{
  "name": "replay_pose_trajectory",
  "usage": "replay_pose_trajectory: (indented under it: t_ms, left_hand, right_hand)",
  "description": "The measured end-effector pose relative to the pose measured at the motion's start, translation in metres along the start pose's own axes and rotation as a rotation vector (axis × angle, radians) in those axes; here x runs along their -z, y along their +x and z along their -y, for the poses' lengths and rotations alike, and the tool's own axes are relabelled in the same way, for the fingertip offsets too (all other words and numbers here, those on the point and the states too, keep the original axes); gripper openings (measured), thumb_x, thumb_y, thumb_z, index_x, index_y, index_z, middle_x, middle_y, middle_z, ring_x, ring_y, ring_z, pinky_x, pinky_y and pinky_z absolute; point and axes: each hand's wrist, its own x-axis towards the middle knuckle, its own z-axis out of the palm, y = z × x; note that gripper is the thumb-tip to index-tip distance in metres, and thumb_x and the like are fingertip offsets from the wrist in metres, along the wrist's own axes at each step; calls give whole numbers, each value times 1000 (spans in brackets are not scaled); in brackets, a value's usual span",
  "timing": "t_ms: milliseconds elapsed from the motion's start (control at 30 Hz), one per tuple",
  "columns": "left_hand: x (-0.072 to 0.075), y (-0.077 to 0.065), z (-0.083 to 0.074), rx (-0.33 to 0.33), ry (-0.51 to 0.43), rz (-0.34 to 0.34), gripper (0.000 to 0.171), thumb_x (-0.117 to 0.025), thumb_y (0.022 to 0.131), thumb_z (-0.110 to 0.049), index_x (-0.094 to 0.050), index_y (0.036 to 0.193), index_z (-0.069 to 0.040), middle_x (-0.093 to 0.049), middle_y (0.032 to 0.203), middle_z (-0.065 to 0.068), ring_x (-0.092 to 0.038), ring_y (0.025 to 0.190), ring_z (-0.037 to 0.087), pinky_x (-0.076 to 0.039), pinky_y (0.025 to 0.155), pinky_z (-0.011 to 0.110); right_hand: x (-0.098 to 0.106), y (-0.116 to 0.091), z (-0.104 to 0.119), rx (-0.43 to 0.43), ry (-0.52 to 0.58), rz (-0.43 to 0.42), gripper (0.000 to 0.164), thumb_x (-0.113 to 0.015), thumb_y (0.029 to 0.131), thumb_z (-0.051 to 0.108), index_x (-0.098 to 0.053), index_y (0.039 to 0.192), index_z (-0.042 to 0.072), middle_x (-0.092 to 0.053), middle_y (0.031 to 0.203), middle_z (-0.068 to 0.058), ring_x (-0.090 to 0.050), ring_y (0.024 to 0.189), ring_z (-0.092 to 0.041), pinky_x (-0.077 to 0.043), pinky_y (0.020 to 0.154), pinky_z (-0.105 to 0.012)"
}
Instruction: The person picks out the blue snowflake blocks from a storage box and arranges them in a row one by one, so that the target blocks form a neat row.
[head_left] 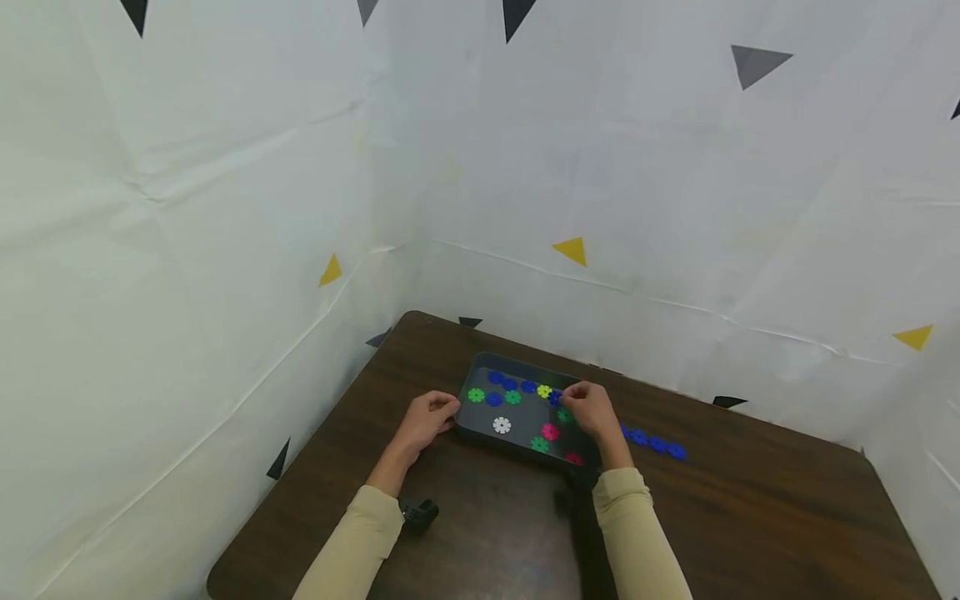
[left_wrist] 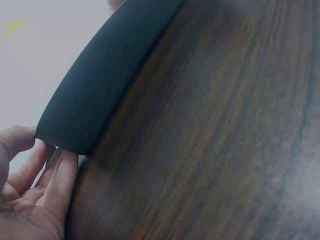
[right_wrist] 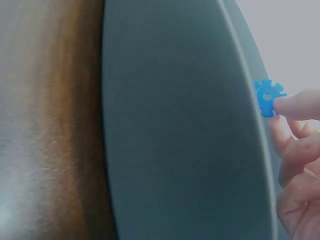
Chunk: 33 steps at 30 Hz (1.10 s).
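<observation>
A dark grey tray (head_left: 522,412) lies on the table with notched plastic discs inside: several blue, a green disc (head_left: 476,395), a yellow disc (head_left: 544,391), a white disc (head_left: 497,427), a pinkish-red disc (head_left: 551,432) and others. My left hand (head_left: 422,419) grips the tray's left corner; in the left wrist view its thumb is at the upper edge and the fingers are below. Over the tray's right part, my right hand (head_left: 592,410) pinches a blue disc (right_wrist: 266,107) between thumb and fingers. Its forearm overlaps the tray's right end in the head view.
Right of the tray, several blue discs (head_left: 657,444) lie in a row on the brown wooden table (head_left: 765,500). A small black object (head_left: 420,515) shows beside the left sleeve. White sheeting (head_left: 660,183) with coloured triangles stands behind and to the left.
</observation>
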Motion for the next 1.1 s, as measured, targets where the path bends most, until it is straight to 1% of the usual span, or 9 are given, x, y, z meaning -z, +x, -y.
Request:
replay_pose_trajectory:
  t_ms: [100,267,333,467,600,767,833,967,1100]
  left_hand:
    - [0,2,-2,1,-6,0,32,-66,110,-26,-68,130,-1,-69,133,22,-68,126,36,-57,113,53]
    - [1,5,-2,2,8,-4,32,-65,110,-26,-68,130,-1,-69,133,21,-68,125,34,-57,112,53]
    - [2,6,-2,4,15,-7,32,-65,110,-26,-68,130,-2,-70,132,20,-69,125,33,-57,112,51]
    - [5,6,1,1,24,-9,33,-64,110,-27,-67,131,-1,-70,132,20,-69,124,32,-58,112,51]
    - [6,6,1,2,22,-7,32,-64,110,-26,-68,130,-1,-69,133,21,-68,125,33,-57,112,52]
    - [6,8,-1,-8,18,-4,33,-65,110,-27,-68,131,-1,-69,132,21,-69,123,34,-58,111,51]
    - [6,7,-2,-17,19,-7,33,-65,110,-27,-68,130,-1,-70,131,21,-69,122,33,-58,111,51]
    - [6,6,-1,-11,20,-19,32,-65,110,-26,-68,129,-1,-70,130,20,-69,121,32,-58,111,51]
    - [5,6,2,-22,20,-21,33,-65,110,-26,-68,130,0,-69,131,22,-69,122,34,-58,111,52]
  right_hand:
    - [0,-2,1,3,18,-26,20,-65,107,14,-71,112,-4,-69,111,-19,-61,96,-28,-55,81,-37]
    - [5,-9,1,6,94,-68,22,-65,108,16,-72,115,-3,-69,116,-19,-61,98,-27,-52,80,-30]
    - [8,-13,2,-5,136,-82,23,-65,108,17,-71,118,-3,-69,118,-19,-61,102,-26,-50,81,-28]
    - [15,-22,4,-33,186,-108,25,-65,109,18,-70,121,-3,-69,121,-19,-59,105,-26,-49,83,-28]
    - [24,-28,3,-24,197,-129,25,-65,108,18,-70,121,-3,-69,116,-17,-58,101,-24,-50,81,-28]
    - [36,-34,-5,-15,187,-164,26,-66,108,20,-70,120,-2,-71,112,-14,-60,98,-20,-51,80,-24]
    - [39,-37,-9,-27,187,-170,27,-65,109,22,-70,122,-2,-71,115,-15,-61,100,-20,-51,82,-24]
    - [48,-44,-19,-74,206,-182,30,-66,109,25,-69,125,-1,-71,120,-17,-62,103,-20,-51,84,-25]
    - [60,-50,-30,-114,208,-200,33,-66,109,27,-68,128,0,-70,123,-16,-59,107,-20,-49,87,-26]
